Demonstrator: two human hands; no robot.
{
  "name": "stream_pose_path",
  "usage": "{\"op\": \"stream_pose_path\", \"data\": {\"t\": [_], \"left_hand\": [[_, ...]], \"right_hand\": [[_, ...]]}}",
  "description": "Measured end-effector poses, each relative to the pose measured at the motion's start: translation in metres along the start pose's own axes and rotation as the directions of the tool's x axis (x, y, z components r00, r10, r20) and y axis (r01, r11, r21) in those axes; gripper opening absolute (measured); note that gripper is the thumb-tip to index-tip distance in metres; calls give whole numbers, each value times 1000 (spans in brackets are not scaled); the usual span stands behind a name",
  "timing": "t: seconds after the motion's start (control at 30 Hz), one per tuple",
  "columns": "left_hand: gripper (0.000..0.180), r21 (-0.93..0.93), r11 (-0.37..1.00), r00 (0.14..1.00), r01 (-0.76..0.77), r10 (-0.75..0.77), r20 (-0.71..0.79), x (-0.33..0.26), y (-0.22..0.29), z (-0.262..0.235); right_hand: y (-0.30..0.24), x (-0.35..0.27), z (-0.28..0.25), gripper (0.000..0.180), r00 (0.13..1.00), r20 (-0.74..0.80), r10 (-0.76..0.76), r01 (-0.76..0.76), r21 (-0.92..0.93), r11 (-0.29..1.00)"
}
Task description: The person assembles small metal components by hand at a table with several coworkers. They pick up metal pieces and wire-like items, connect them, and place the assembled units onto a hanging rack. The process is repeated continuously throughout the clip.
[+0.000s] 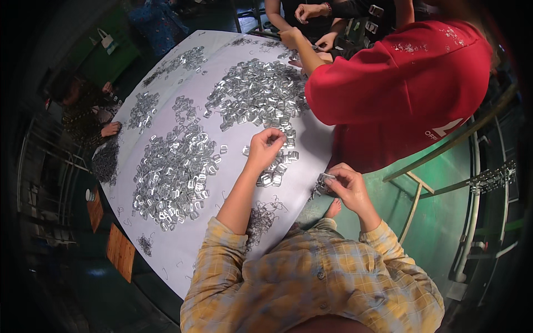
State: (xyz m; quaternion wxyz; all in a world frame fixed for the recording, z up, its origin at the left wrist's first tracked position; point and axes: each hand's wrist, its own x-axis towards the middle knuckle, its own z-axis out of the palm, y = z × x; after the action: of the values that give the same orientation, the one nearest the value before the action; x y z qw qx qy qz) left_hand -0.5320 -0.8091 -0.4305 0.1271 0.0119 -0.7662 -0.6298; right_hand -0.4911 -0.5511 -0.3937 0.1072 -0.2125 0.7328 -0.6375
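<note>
My left hand (267, 149) is closed in a pinch above a small heap of shiny metal buckles (271, 177) on the white-covered table (312, 145). Whatever its fingertips hold, if anything, is too small to make out. At the table's right edge, my right hand (351, 190) grips a silvery metal buckle (327, 178) between thumb and fingers. More buckles appear to hang in a cluster (318, 187) just below it. Thin dark wire hooks (263, 220) lie in a tangled pile between my forearms.
Large buckle heaps cover the table's left (175, 177) and far middle (255, 91). A person in a red shirt (388, 94) stands close at the right; others work along the far and left edges. A metal rail (455, 141) and wooden stools (120, 252) flank the table.
</note>
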Motion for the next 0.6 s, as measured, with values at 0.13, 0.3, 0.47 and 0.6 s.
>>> {"op": "stream_pose_path", "data": {"t": [0.13, 0.3, 0.47, 0.6], "left_hand": [[4, -243, 956, 960, -167, 214, 183, -40, 36, 21], [4, -281, 935, 940, -216, 277, 198, -57, 55, 32], [4, -339, 930, 941, -143, 234, 245, -65, 61, 37], [4, -326, 934, 896, -147, 265, 357, -66, 66, 39]], "right_hand": [[-2, 3, 1, 11, 999, -26, -18, 18, -12, 1000], [-12, -5, 4, 14, 989, -138, -57, 48, -65, 997], [-11, -9, 4, 13, 996, -12, -83, 82, -72, 994], [-17, -14, 4, 10, 1000, 14, -14, 13, 73, 997]]}}
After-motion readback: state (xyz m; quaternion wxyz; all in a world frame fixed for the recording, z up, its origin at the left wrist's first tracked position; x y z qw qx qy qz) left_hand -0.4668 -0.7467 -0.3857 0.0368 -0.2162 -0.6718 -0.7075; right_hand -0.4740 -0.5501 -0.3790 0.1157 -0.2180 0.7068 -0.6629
